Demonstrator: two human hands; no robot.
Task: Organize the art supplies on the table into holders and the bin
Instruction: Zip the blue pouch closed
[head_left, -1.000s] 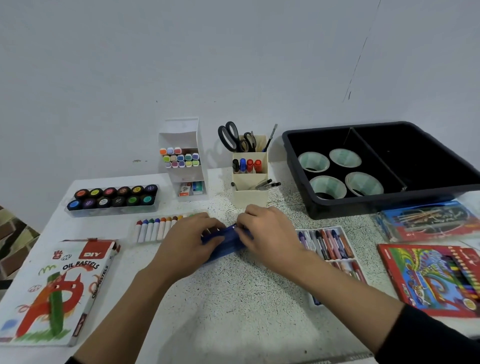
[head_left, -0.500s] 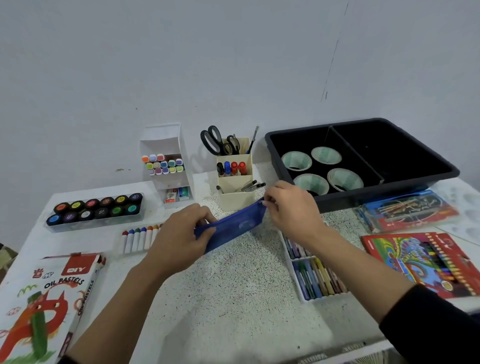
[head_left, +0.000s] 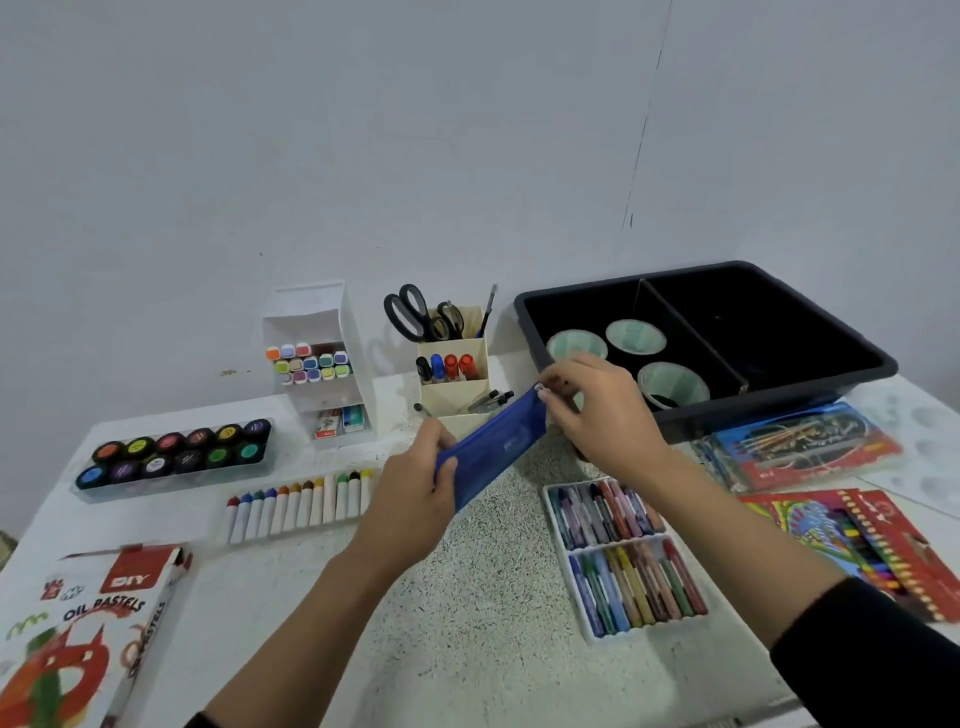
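Note:
A blue zip pouch (head_left: 493, 448) is lifted above the table's middle, tilted up to the right. My left hand (head_left: 415, 493) grips its lower left end. My right hand (head_left: 597, 410) pinches the metal zip pull at its upper right corner. Behind the pouch stands a cream pen holder (head_left: 453, 387) with scissors and markers. The black bin (head_left: 727, 364) at the back right holds paper cups in its left half. A white marker stand (head_left: 317, 358) sits to the left of the pen holder.
A tray of paint pots (head_left: 174, 457) and a row of pastel sticks (head_left: 301, 501) lie at left. An oil pastels box (head_left: 88, 623) sits at front left. A crayon tray (head_left: 623, 551), a brush pack (head_left: 800, 441) and a coloured pencil box (head_left: 872, 540) lie at right.
Both hands lifted the blue pouch off the table. My right hand drew its corner up and to the right, toward the bin, stretching the pouch out.

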